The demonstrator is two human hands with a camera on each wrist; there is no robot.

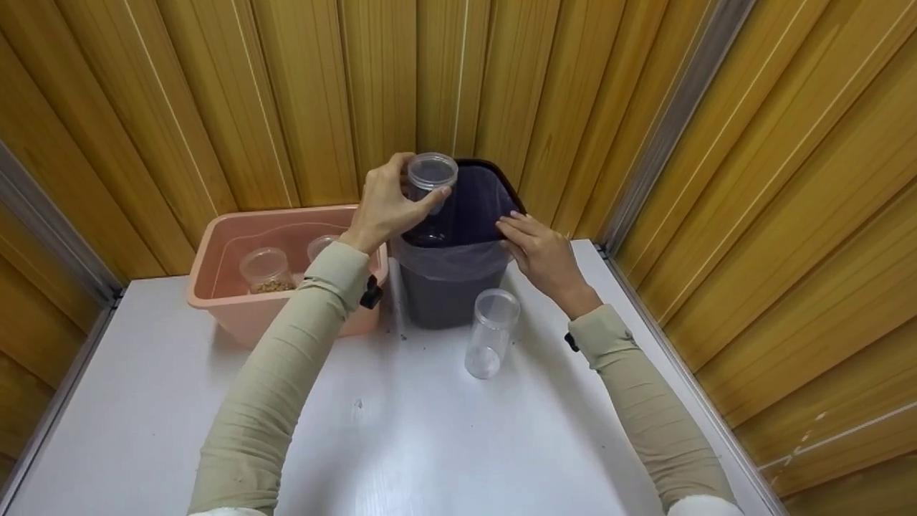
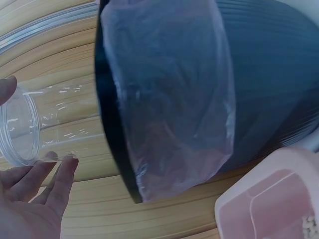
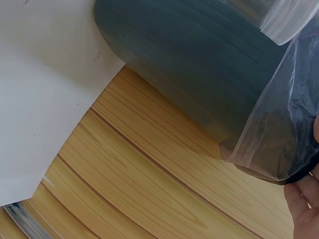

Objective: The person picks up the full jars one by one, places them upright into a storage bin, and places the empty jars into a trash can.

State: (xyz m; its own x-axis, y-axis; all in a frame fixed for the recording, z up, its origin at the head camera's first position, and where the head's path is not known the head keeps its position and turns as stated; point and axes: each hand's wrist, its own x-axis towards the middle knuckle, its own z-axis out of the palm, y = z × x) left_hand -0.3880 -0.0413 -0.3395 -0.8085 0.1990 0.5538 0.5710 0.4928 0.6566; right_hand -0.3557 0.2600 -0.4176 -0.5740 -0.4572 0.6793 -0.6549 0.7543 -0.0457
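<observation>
My left hand (image 1: 387, 208) grips a clear plastic jar (image 1: 432, 172) by its upper part, upright over the left side of a dark trash bin (image 1: 451, 297). In the left wrist view the jar (image 2: 20, 127) shows no contents, and its lower end overlaps the bin's black rim. A translucent liner bag (image 1: 458, 261) folds down over that rim. My right hand (image 1: 541, 254) holds the bin's right rim, fingers (image 3: 297, 201) on one side of the edge and another digit on the other. A second clear jar (image 1: 494, 330) stands on the table before the bin.
Left of the bin, and close to it, sits a pink plastic tub (image 1: 243, 315). Inside it are a clear jar (image 1: 265, 265) with small tan pieces at the bottom and another jar (image 1: 322, 245), partly hidden by my left arm. Wood-patterned walls (image 1: 286, 107) bound the white table (image 1: 401, 430).
</observation>
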